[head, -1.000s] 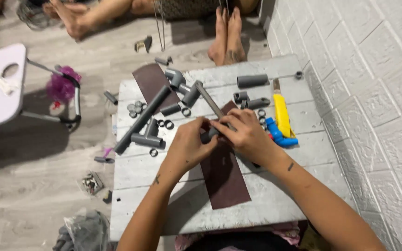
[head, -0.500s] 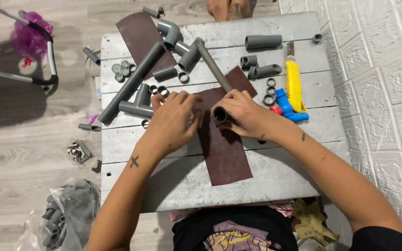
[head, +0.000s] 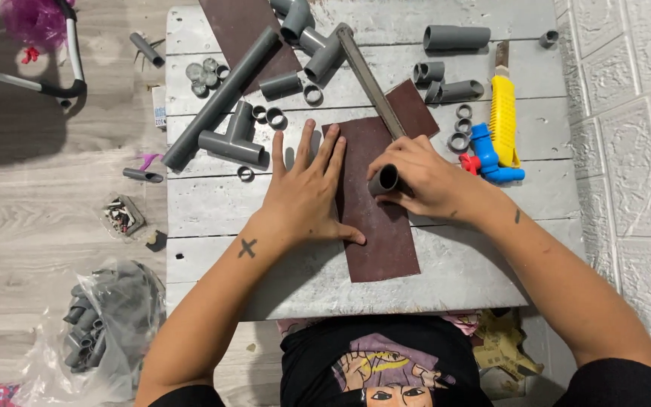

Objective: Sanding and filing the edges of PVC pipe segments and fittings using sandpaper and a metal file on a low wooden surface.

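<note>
Two hands: left hand flat, fingers spread on brown sandpaper; right hand fingers grip grey pipe piece.

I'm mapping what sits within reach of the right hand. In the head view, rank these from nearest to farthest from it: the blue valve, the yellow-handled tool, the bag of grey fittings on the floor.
From the right hand:
1. Blue valve, just to its right on the table.
2. Yellow-handled tool, beyond the valve, toward the wall.
3. Bag of grey fittings, on the floor, far left.
</note>
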